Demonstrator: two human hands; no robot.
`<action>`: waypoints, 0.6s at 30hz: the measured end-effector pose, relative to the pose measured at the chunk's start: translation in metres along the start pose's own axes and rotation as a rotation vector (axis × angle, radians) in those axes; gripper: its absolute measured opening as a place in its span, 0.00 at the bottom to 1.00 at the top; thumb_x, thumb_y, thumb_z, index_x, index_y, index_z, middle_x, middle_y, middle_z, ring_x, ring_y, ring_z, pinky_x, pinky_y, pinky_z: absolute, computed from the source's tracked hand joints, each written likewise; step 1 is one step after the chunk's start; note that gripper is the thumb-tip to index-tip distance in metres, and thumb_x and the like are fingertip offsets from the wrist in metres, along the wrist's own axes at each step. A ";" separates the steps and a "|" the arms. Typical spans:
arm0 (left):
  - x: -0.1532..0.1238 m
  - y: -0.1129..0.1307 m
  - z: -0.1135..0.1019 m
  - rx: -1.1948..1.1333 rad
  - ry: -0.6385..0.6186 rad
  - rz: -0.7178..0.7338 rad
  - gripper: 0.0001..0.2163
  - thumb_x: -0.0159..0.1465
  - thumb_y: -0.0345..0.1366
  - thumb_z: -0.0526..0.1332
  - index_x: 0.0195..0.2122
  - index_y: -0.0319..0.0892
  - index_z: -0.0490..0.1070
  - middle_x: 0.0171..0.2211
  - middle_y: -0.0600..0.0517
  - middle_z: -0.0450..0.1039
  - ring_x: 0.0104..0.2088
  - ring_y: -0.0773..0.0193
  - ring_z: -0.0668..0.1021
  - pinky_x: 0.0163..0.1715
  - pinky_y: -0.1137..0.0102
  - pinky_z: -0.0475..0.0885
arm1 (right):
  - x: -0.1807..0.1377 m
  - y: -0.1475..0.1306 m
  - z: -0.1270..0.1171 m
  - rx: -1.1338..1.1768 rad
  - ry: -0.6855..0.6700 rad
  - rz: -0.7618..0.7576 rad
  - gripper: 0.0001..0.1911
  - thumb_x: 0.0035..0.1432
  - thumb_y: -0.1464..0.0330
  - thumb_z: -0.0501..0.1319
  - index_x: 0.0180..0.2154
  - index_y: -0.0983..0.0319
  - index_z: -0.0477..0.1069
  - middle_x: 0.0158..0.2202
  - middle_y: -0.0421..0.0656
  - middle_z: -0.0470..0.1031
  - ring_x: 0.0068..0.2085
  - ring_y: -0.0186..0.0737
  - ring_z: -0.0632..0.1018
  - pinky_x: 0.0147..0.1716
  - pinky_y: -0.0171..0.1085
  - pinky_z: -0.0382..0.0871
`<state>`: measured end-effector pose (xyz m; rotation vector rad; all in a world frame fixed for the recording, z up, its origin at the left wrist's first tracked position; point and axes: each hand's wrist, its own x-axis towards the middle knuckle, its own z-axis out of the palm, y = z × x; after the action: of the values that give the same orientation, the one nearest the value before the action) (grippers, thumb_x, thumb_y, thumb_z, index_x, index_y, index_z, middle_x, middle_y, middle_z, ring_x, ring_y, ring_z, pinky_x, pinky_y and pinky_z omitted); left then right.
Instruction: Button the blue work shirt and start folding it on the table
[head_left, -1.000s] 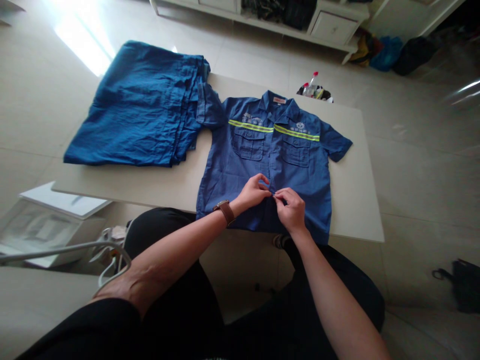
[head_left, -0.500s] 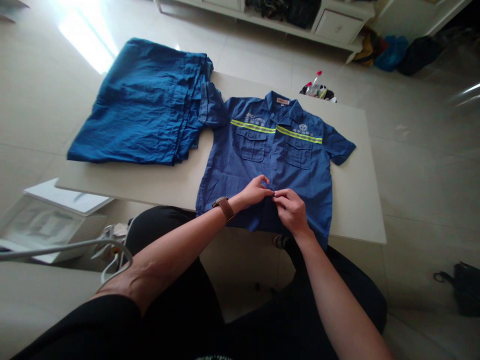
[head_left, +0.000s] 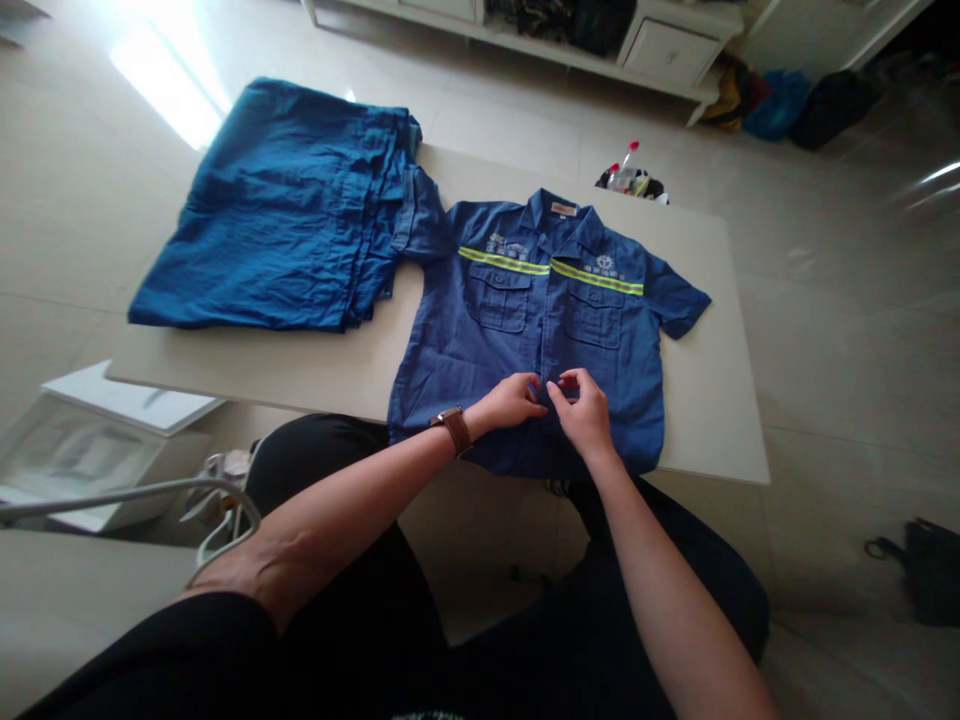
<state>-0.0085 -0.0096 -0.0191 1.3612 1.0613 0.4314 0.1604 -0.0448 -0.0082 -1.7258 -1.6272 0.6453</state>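
Note:
A blue short-sleeved work shirt (head_left: 487,355) lies front side up on the table, its collar at the far side. Yellow reflective stripes cross the chest above two flap pockets. Over the lower front opening, my left hand (head_left: 511,402) has its thumb and fingers apart, with nothing seen between them. Facing it from the right, my right hand (head_left: 583,412) is close to the same front edge, fingers curved and thumb apart from them. A small gap separates the two hands. Whether the fingertips touch the cloth is hard to see.
A folded pile of blue cloth (head_left: 270,220) sits on the left of the white table (head_left: 712,400). Bottles with red caps (head_left: 624,172) stand past its far edge. A white box (head_left: 112,440) is at lower left, and a white cabinet (head_left: 667,55) stands beyond.
My fingers were pinched together at the shirt's front edge; now they have come apart and let go. The right hand has tilted upward, and the shirt's lower front lies flatter.

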 end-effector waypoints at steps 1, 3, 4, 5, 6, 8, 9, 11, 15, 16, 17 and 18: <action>-0.001 -0.002 0.002 0.033 -0.024 0.010 0.12 0.55 0.31 0.69 0.38 0.39 0.70 0.26 0.58 0.72 0.25 0.70 0.72 0.25 0.75 0.62 | 0.000 0.003 0.002 -0.014 -0.003 0.009 0.13 0.60 0.57 0.63 0.41 0.60 0.71 0.37 0.46 0.76 0.40 0.47 0.79 0.35 0.41 0.75; -0.004 -0.005 0.006 0.080 -0.072 0.013 0.12 0.54 0.30 0.68 0.39 0.37 0.72 0.27 0.56 0.75 0.26 0.68 0.74 0.26 0.75 0.63 | 0.000 0.008 0.006 -0.054 -0.007 0.011 0.16 0.59 0.56 0.65 0.41 0.59 0.70 0.37 0.47 0.77 0.40 0.47 0.79 0.39 0.43 0.75; -0.006 -0.006 0.008 0.101 -0.101 0.009 0.11 0.54 0.29 0.68 0.39 0.37 0.73 0.28 0.55 0.75 0.26 0.67 0.75 0.26 0.74 0.64 | 0.000 0.009 0.007 -0.076 -0.008 0.013 0.16 0.58 0.56 0.65 0.41 0.59 0.70 0.37 0.47 0.77 0.40 0.48 0.79 0.41 0.44 0.74; -0.007 -0.006 0.010 0.124 -0.135 0.003 0.10 0.54 0.29 0.67 0.38 0.36 0.74 0.27 0.54 0.76 0.26 0.67 0.75 0.25 0.74 0.64 | 0.000 0.010 0.008 -0.099 -0.009 0.018 0.17 0.57 0.56 0.66 0.42 0.59 0.70 0.37 0.47 0.77 0.40 0.48 0.79 0.42 0.45 0.74; -0.008 -0.006 0.011 0.149 -0.175 -0.002 0.07 0.54 0.28 0.67 0.35 0.36 0.74 0.27 0.54 0.76 0.26 0.67 0.75 0.25 0.74 0.64 | 0.000 0.011 0.009 -0.122 -0.012 0.026 0.17 0.55 0.57 0.66 0.42 0.59 0.70 0.37 0.47 0.77 0.40 0.49 0.79 0.43 0.46 0.74; -0.011 -0.004 0.011 0.189 -0.277 -0.004 0.02 0.55 0.27 0.65 0.31 0.36 0.74 0.25 0.54 0.75 0.24 0.67 0.74 0.25 0.74 0.64 | -0.001 0.011 0.010 -0.165 -0.024 0.047 0.17 0.53 0.61 0.66 0.44 0.59 0.70 0.37 0.47 0.78 0.39 0.49 0.80 0.43 0.46 0.74; -0.012 -0.002 0.010 0.202 -0.317 0.002 0.01 0.56 0.27 0.64 0.30 0.36 0.75 0.24 0.54 0.76 0.24 0.67 0.74 0.25 0.73 0.65 | -0.001 0.010 0.010 -0.182 -0.030 0.057 0.17 0.52 0.63 0.66 0.44 0.59 0.70 0.37 0.47 0.79 0.39 0.49 0.80 0.42 0.46 0.74; -0.013 0.002 0.005 0.233 -0.288 0.037 0.05 0.58 0.26 0.61 0.32 0.36 0.77 0.26 0.53 0.77 0.26 0.66 0.77 0.29 0.73 0.68 | -0.002 0.008 0.010 -0.197 -0.033 0.075 0.17 0.51 0.67 0.63 0.45 0.58 0.70 0.36 0.46 0.80 0.38 0.49 0.81 0.42 0.45 0.74; -0.013 0.006 -0.006 0.431 0.087 0.189 0.12 0.60 0.26 0.61 0.44 0.38 0.79 0.38 0.48 0.81 0.40 0.60 0.80 0.43 0.69 0.74 | -0.002 0.002 0.007 -0.140 -0.027 0.097 0.17 0.52 0.69 0.61 0.45 0.58 0.71 0.35 0.45 0.81 0.37 0.48 0.82 0.40 0.43 0.74; -0.012 0.005 -0.007 0.500 0.145 0.233 0.13 0.61 0.26 0.61 0.46 0.38 0.79 0.42 0.46 0.80 0.45 0.58 0.79 0.48 0.67 0.74 | -0.002 0.001 0.006 -0.121 -0.028 0.102 0.17 0.52 0.69 0.60 0.45 0.58 0.71 0.35 0.45 0.81 0.36 0.47 0.82 0.40 0.42 0.74; -0.012 0.004 -0.008 0.569 0.170 0.265 0.14 0.62 0.27 0.61 0.48 0.38 0.79 0.46 0.45 0.79 0.48 0.57 0.78 0.52 0.66 0.73 | -0.002 0.000 0.006 -0.105 -0.029 0.108 0.17 0.52 0.69 0.60 0.45 0.58 0.71 0.35 0.45 0.81 0.36 0.47 0.82 0.39 0.42 0.75; -0.012 0.003 -0.008 0.633 0.173 0.285 0.14 0.63 0.28 0.61 0.49 0.39 0.78 0.48 0.44 0.78 0.51 0.56 0.77 0.55 0.64 0.72 | -0.002 -0.001 0.005 -0.093 -0.029 0.114 0.16 0.52 0.69 0.60 0.45 0.58 0.71 0.35 0.45 0.81 0.35 0.46 0.82 0.38 0.41 0.75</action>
<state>-0.0205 -0.0136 -0.0109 2.0829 1.2044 0.4451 0.1561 -0.0460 -0.0113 -1.8960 -1.6100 0.6604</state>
